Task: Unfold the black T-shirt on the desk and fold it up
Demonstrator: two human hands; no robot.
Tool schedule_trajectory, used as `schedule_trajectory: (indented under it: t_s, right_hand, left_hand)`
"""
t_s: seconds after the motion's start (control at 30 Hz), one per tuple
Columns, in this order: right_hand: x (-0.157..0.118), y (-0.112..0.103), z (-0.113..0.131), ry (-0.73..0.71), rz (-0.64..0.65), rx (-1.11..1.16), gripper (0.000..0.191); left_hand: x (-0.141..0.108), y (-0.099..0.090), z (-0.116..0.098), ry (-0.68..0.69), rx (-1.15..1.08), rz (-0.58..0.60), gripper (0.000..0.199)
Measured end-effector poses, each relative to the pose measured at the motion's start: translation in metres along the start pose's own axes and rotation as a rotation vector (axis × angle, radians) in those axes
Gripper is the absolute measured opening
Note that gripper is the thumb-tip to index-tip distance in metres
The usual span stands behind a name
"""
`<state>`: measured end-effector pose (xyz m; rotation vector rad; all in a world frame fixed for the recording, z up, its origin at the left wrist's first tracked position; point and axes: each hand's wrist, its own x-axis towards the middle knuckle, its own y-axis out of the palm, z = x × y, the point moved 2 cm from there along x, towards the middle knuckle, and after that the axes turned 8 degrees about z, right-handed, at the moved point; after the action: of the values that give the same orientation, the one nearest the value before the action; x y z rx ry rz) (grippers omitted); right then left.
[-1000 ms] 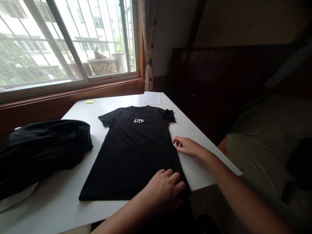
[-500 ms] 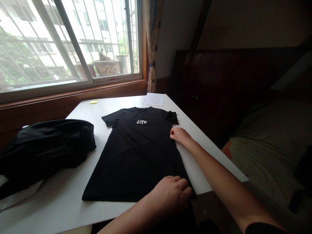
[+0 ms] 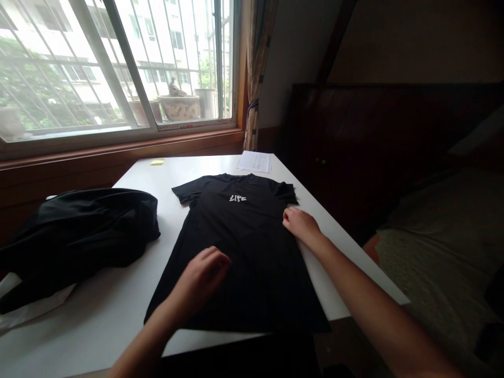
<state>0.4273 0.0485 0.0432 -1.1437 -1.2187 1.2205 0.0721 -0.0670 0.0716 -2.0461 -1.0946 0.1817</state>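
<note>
Black short-sleeved fabric T-shirt (image 3: 252, 252) lies flat on white flat-topped table (image 3: 110, 310), long axis near-far, hem nearest. Right hand (image 3: 301, 223) curled at T-shirt's right edge, below sleeve, nearer that edge than left hand (image 3: 205, 269), curled over T-shirt's left half. Can't tell if either grip pinches cloth.

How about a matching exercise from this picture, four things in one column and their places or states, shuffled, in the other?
Things:
1. Black short-sleeved T-shirt
2. Yellow sticky note
3. Printed sheets
4. Right hand

Places or states:
A. Near the far right corner of the white table
B. At the garment's side edge, just below a sleeve
C. Spread out, white print on it
D. Near the table's far left corner

Pairs: 1-C, 2-D, 3-A, 4-B
</note>
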Motion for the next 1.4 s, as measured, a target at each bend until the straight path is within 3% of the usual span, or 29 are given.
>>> schedule_trajectory:
  t_s: [0.1, 0.17, 0.27, 0.37, 0.43, 0.53, 0.9, 1.07, 1.2, 1.4]
  right_hand:
    - [-0.003, -0.009, 0.04, -0.147, -0.026, 0.037, 0.011]
    - [-0.004, -0.011, 0.077, -0.273, 0.008, 0.098, 0.013]
    - [-0.006, -0.011, 0.137, -0.427, 0.09, 0.149, 0.025]
    - [-0.005, -0.008, 0.182, -0.448, 0.168, 0.119, 0.036]
    - [-0.002, -0.006, 0.2, -0.418, 0.214, 0.083, 0.035]
    - [0.001, -0.004, 0.208, -0.398, 0.256, 0.066, 0.019]
    - [-0.001, -0.02, 0.188, -0.345, 0.226, 0.096, 0.012]
    - [-0.002, -0.018, 0.188, -0.29, 0.25, 0.02, 0.014]
    - [-0.003, -0.009, 0.189, -0.284, 0.294, -0.008, 0.015]
    - [-0.01, -0.015, 0.195, -0.323, 0.256, -0.017, 0.015]
  left_hand:
    - [-0.012, -0.053, 0.064, -0.197, 0.092, -0.108, 0.019]
    - [-0.017, -0.078, 0.105, -0.304, 0.101, -0.162, 0.028]
    - [-0.014, -0.093, 0.148, -0.425, 0.095, -0.173, 0.039]
    - [-0.005, -0.09, 0.166, -0.463, 0.103, -0.18, 0.045]
    - [0.0, -0.083, 0.17, -0.453, 0.115, -0.189, 0.045]
    - [-0.001, -0.074, 0.172, -0.419, 0.134, -0.198, 0.039]
    - [-0.012, -0.064, 0.183, -0.341, 0.276, -0.212, 0.034]
    - [-0.015, -0.063, 0.177, -0.35, 0.306, -0.178, 0.036]
    - [-0.018, -0.067, 0.158, -0.369, 0.289, -0.103, 0.032]
    - [-0.023, -0.077, 0.129, -0.406, 0.109, 0.141, 0.042]
